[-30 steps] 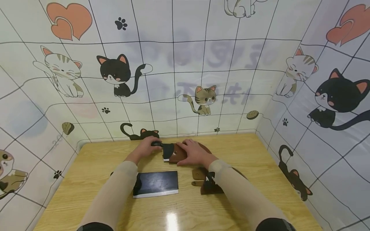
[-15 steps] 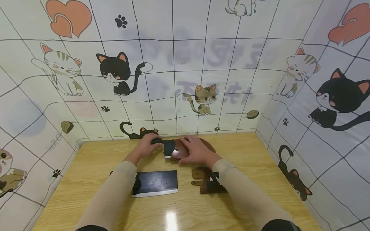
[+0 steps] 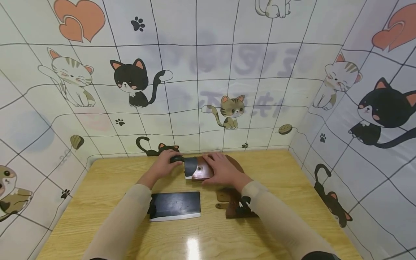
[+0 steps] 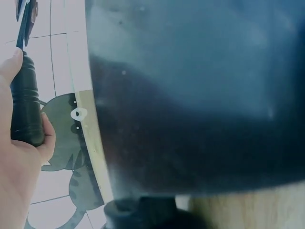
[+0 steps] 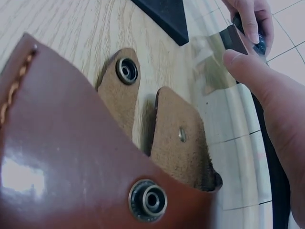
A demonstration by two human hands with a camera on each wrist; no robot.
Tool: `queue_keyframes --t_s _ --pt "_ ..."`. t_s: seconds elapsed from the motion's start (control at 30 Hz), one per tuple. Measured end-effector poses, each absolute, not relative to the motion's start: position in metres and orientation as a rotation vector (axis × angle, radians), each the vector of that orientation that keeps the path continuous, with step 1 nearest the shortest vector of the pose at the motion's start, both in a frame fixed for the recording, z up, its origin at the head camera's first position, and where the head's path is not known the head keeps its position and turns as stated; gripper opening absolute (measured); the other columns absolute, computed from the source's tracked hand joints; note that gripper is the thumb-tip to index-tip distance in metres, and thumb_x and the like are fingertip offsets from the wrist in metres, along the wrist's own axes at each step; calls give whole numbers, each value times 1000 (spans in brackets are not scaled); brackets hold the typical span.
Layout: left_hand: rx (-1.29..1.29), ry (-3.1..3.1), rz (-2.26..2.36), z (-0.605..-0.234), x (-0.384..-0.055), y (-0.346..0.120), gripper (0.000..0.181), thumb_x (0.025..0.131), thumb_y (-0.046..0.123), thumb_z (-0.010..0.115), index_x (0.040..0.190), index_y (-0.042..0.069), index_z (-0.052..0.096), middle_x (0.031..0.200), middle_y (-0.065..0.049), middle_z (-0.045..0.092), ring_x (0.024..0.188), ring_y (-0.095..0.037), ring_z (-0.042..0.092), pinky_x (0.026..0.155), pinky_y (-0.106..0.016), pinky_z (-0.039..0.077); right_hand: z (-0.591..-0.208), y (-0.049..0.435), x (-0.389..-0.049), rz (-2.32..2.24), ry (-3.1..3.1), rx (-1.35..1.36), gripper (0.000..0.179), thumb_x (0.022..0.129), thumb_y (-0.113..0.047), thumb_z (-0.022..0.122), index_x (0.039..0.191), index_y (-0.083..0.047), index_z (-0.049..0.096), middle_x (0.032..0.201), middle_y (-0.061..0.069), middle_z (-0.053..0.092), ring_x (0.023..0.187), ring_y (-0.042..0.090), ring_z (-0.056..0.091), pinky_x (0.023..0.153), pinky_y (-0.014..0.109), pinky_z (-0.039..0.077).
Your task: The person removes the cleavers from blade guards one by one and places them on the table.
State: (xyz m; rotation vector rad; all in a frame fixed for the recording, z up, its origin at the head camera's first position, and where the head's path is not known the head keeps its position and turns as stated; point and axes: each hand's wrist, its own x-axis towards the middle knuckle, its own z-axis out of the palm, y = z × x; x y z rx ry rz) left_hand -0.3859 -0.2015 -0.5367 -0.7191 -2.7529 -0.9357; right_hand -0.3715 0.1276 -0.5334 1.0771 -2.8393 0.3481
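Observation:
In the head view, my left hand (image 3: 163, 163) grips the black handle (image 3: 176, 159) of a cleaver at the table's back edge. Its dark blade (image 3: 190, 167) sits partly inside a brown leather sheath (image 3: 202, 172). Across that sheath lies my right hand (image 3: 224, 169), holding it with the thumb at the near edge. In the left wrist view, curled fingers wrap the ridged handle (image 4: 26, 105). The right wrist view shows my right thumb (image 5: 250, 64) along the sheathed cleaver, with the left hand (image 5: 252, 19) beyond.
A second cleaver (image 3: 175, 206) lies bare on the wooden table (image 3: 175, 238), nearer me, under my left forearm. Below my right forearm rests another brown sheath (image 3: 234, 211), its straps undone and a metal snap (image 5: 148, 200) showing. Cat-print sheeting (image 3: 182, 119) stands behind.
Both hands and the sheathed cleaver have shifted slightly towards the back, the sheath also a little to the right. Since half a second ago hardly anything has moved.

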Motion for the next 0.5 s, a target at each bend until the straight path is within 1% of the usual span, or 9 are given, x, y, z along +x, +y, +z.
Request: queue_keyframes --t_s 0.17,0.27,0.4,0.5 --pt "-717 -2721 -887 -532 -381 -201 40 104 27 82 138 8 75 134 -15 69 125 -43 61 102 -62 50 -528 128 -366 308 -2821 1070 122 84 -80 82 176 -16 32 166 10 43 156 34 36 128 56 30" --pt "-703 -2710 -883 -530 -376 -200 39 104 28 82 138 10 75 134 -15 69 123 -41 61 101 -60 51 -524 129 -363 286 -2799 1063 122 83 -78 84 175 -16 34 164 10 44 155 34 37 128 56 31" --pt "-688 -2712 -892 -526 -368 -198 42 104 27 83 140 8 75 137 -16 69 121 -42 61 98 -60 53 -520 131 -358 293 -2775 1084 123 82 -76 87 175 -15 35 161 11 45 152 34 39 127 57 31" --pt "-700 -2695 -897 -526 -365 -198 43 104 26 83 141 7 74 138 -17 69 120 -41 61 97 -59 54 -519 133 -356 286 -2758 1097 123 82 -77 86 175 -14 34 161 11 45 151 34 39 127 57 32"
